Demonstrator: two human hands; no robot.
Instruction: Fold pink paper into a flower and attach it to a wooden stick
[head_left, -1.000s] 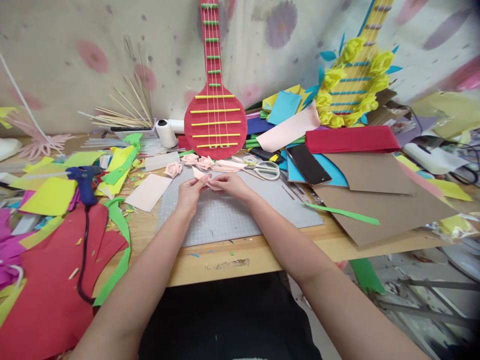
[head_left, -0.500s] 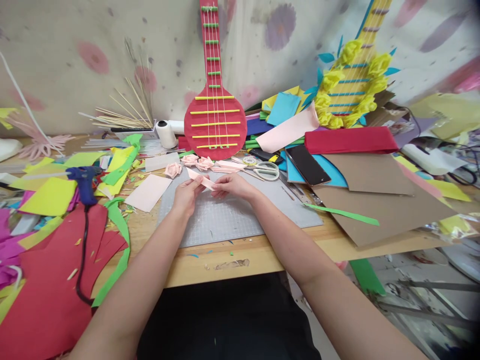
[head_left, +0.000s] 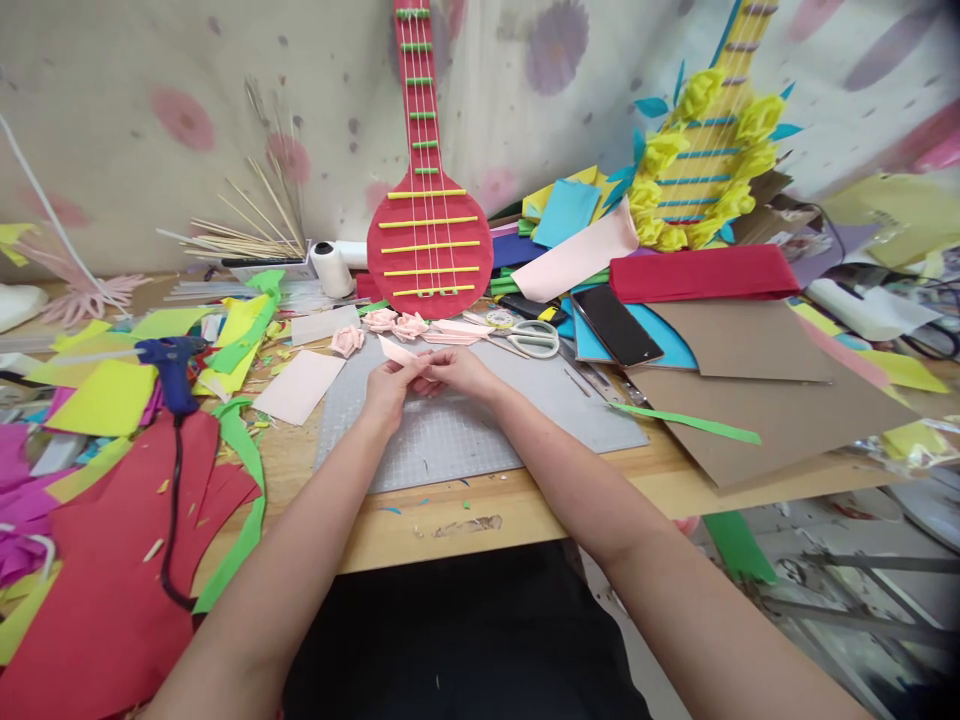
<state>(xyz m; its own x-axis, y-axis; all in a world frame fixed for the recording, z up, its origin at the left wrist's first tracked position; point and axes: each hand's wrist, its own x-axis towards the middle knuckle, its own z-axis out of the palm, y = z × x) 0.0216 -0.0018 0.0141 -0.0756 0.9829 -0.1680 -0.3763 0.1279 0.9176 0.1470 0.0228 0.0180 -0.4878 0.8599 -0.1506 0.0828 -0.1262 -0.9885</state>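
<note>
Above the grey cutting mat, my left hand pinches a pale pink paper strip, whose free end points up and to the left. My right hand meets it at the strip's other end, fingers closed, and the hands touch. The strip's right part is hidden by the fingers. Just beyond the hands lie pink paper roses and more pink strips. Scissors with white handles rest to the right of them. A pale pink paper sheet is left of my left hand.
A red paper lute leans against the wall behind the mat. At left, a blue glue gun sits among paper scraps, its cord over red paper. A phone and brown cardboard lie at right; the table's front edge is near me.
My hands have come together, the left moving right toward the other. Less of the pink strip shows between them now. The view has shifted slightly.
</note>
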